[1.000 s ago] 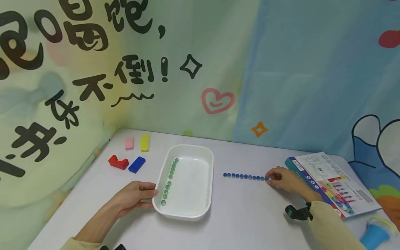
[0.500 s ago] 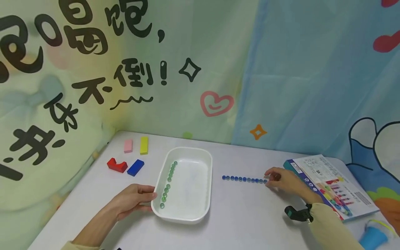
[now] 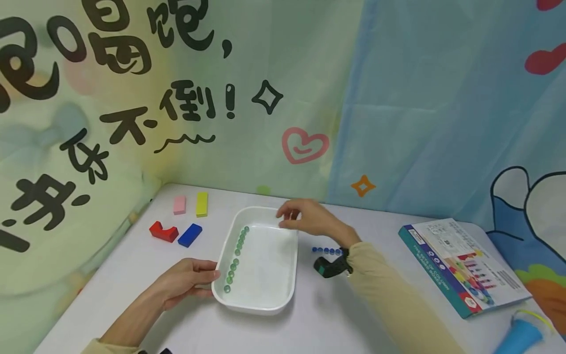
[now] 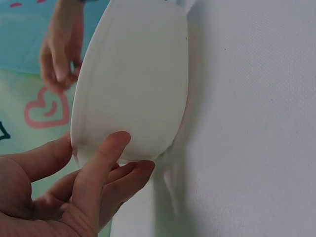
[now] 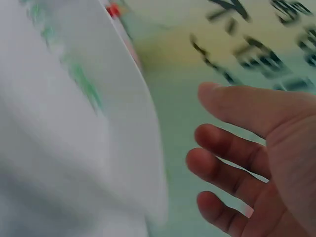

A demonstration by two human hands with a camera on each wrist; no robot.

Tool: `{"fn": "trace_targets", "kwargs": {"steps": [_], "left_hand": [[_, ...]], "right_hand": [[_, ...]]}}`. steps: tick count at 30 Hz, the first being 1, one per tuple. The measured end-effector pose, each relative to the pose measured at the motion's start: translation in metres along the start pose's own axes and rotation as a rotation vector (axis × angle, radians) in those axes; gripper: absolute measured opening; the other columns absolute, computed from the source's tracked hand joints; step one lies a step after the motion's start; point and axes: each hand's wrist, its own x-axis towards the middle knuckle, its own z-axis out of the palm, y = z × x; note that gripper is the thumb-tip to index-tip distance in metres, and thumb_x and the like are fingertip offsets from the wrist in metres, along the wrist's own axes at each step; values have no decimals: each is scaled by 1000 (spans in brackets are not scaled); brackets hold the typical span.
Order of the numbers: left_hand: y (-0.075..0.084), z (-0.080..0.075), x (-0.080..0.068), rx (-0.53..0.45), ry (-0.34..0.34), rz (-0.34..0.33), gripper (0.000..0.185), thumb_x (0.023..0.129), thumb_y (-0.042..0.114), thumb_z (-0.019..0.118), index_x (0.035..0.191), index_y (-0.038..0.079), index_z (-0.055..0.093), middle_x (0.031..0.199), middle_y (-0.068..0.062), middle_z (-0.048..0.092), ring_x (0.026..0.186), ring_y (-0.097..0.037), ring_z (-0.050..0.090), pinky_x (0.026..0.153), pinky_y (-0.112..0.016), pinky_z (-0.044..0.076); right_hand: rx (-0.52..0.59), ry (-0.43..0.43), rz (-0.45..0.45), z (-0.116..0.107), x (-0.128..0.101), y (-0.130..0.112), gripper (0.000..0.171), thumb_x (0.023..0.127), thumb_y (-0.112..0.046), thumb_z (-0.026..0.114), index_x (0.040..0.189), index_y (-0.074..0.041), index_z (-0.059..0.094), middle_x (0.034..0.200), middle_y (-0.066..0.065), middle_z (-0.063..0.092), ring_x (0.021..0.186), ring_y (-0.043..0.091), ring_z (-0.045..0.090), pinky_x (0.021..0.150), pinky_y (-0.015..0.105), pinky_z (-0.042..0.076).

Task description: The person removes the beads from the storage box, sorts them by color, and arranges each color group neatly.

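Observation:
A white tray [image 3: 287,287] stands on the table with a row of green beads [image 3: 234,258] along its left inner wall. My left hand [image 3: 190,280] grips the tray's near left rim; in the left wrist view the thumb [image 4: 101,163] lies on the tray's outer wall [image 4: 133,84] and the fingers curl beneath. My right hand [image 3: 300,219] hovers over the tray's far right corner. Its fingers [image 5: 232,163] are loosely curled apart from the thumb, and no bead shows between them. A row of blue beads [image 3: 326,250] lies right of the tray, partly hidden by my right wrist.
Pink [image 3: 179,204], yellow [image 3: 202,204], red [image 3: 163,231] and blue [image 3: 190,235] blocks lie at the table's far left. A printed box [image 3: 460,265] sits at the right, a blue cup [image 3: 519,337] near the front right corner. A fabric backdrop bounds the table behind.
My right hand has left the right end of the blue bead row and swung left to the tray's far right corner. The left hand stays on the tray.

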Motion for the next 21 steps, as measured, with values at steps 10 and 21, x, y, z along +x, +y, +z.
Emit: {"fn": "trace_targets", "kwargs": {"steps": [10,21], "left_hand": [[1,3,1,-20,-19,14,59,91,16,67,136,-15,44,123,-24,63,101,-23,69,83,-36,60],[-2,-2,0,-43,-27,35,60,92,16,67,136,-17,42,125,-24,62,104,-21,68,85,-37,59]], "right_hand": [[-91,-260,-68,83,59,-28,17,85,-19,74,101,-14,72,77,-6,60,72,5,51,64,16,42],[-246,-317,6,112,66,-44,12,82,-24,78,90,-23,68,76,-11,57,70,4,49,60,16,41]]}}
